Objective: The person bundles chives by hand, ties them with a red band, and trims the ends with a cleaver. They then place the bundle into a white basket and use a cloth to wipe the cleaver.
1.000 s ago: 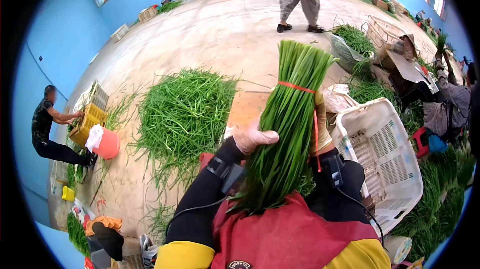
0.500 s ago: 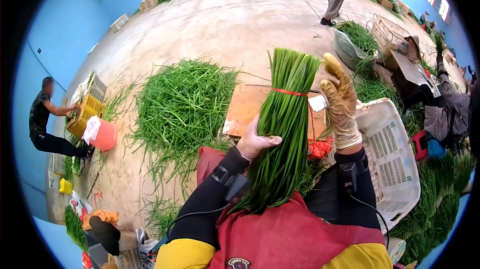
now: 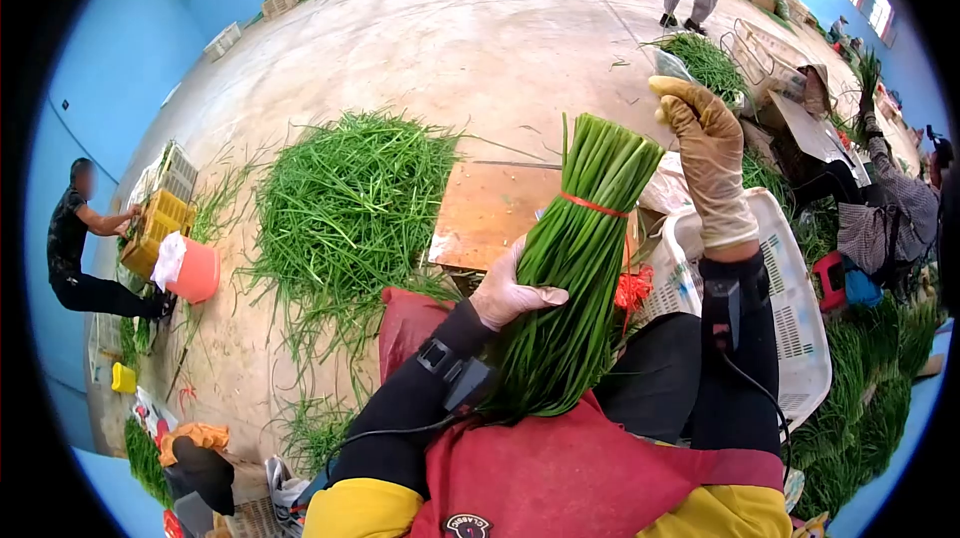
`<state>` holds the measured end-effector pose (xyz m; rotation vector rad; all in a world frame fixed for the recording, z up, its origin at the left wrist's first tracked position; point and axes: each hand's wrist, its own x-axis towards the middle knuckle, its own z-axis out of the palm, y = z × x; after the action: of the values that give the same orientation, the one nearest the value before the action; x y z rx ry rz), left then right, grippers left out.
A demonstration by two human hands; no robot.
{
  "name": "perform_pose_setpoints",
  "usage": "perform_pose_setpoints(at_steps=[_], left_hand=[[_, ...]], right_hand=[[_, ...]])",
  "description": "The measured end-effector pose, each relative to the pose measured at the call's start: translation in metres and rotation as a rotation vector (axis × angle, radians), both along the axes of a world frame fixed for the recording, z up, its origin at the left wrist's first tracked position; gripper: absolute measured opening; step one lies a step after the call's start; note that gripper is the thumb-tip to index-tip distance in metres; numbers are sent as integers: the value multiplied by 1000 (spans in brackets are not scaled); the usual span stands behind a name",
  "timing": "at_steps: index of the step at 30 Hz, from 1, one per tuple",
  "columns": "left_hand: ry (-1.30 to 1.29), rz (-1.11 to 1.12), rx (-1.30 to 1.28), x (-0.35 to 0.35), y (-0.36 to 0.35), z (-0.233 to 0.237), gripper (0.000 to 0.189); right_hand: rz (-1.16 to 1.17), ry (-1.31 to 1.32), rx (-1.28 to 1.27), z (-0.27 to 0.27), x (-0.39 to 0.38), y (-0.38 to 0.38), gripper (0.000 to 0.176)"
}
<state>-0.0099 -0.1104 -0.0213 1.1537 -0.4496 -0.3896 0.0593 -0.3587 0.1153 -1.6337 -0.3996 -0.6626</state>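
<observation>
While the left hand [image 3: 512, 290] closes around the green bundle [image 3: 572, 278] above the lap, the gloved right hand [image 3: 705, 153] is raised beside its cut ends, fingers curled; whether they pinch anything I cannot tell. A red band [image 3: 594, 204] circles the bundle. The white crate [image 3: 785, 313], right of it, shows a bare inner wall, its near side covered by the right arm. Behind stands a wooden board [image 3: 490, 213], partly hidden by the bundle; left of that lies a loose green heap [image 3: 350, 208].
</observation>
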Motion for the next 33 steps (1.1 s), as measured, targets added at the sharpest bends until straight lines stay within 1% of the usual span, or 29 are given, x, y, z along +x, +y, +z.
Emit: perform_pose_setpoints(at_steps=[1,2,4,5,6,8,11,15,18,22,25,27,29,31,32,33], left_hand=[[-8,-12,4,0,0,2,84],[-19,-26,9,1,-1,3,85],[-5,-28,5,0,-3,2,85],[3,-29,3,0,-5,2,84],[7,-34,2,0,-6,2,84],[9,-40,-29,1,-8,1,83],[30,-73,-41,2,-7,-7,80],[91,-73,-100,0,-10,-7,81],[116,-95,-86,2,-10,-8,82],[112,-105,-99,2,-12,-7,83],[137,-97,-92,1,-12,-10,85],[176,-149,-157,2,-12,-10,81],[182,-156,-149,4,-12,-14,81],[190,-164,-142,3,-12,-15,81],[188,-164,-136,2,-13,-14,81],[185,-165,-129,1,-13,-12,80]], right_hand=[[64,66,12,2,-9,4,19],[63,72,10,5,-17,7,19],[10,-73,-490,11,-28,12,22],[113,3,-502,12,-31,13,24],[109,9,-503,10,-30,11,24],[212,50,-366,3,-24,6,22],[196,65,-343,-4,-22,3,20],[155,60,-334,-9,-19,-2,17],[196,13,-323,-7,-18,-3,14],[144,-44,-370,-10,-16,-6,14],[150,-35,-405,-8,-16,-6,16],[156,-35,-431,-9,-16,-7,18],[164,-37,-455,-10,-15,-8,20],[168,0,-537,-8,-11,-11,18],[167,3,-538,-8,-9,-14,18],[180,-9,-621,-7,-7,-19,18]])
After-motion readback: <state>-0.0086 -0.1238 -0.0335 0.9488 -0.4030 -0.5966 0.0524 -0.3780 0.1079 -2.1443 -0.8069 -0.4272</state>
